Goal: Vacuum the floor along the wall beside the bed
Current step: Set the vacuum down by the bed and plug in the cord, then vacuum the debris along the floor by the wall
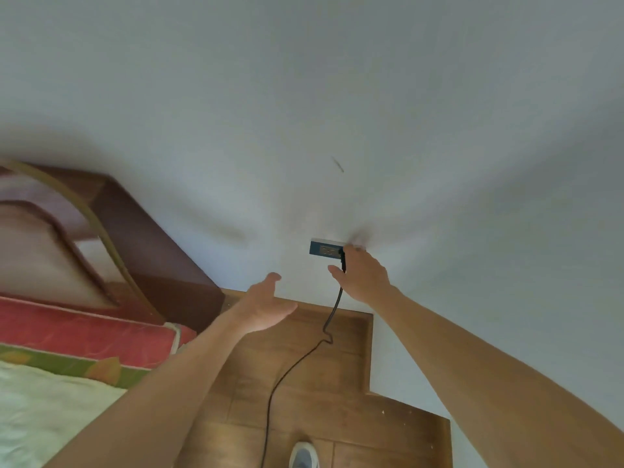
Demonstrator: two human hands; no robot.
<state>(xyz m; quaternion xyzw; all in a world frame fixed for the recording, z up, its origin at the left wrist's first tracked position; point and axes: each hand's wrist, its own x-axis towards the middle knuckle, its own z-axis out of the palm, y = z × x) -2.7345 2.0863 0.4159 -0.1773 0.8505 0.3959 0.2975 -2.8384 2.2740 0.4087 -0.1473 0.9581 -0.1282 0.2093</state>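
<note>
1. Near: a shoe point(304, 456) stands on the floor point(337, 417). The cord point(293, 363) runs far toward the wall; the vacuum is out of view.
2. The left hand point(266, 307), fingers open and empty, hovers right of the bed point(67, 325).
3. Far: the right hand point(366, 276) grips the plug point(343, 260) at the socket point(324, 248).
4. Step: probably plugging in. Next, seat the plug squarely.
</note>
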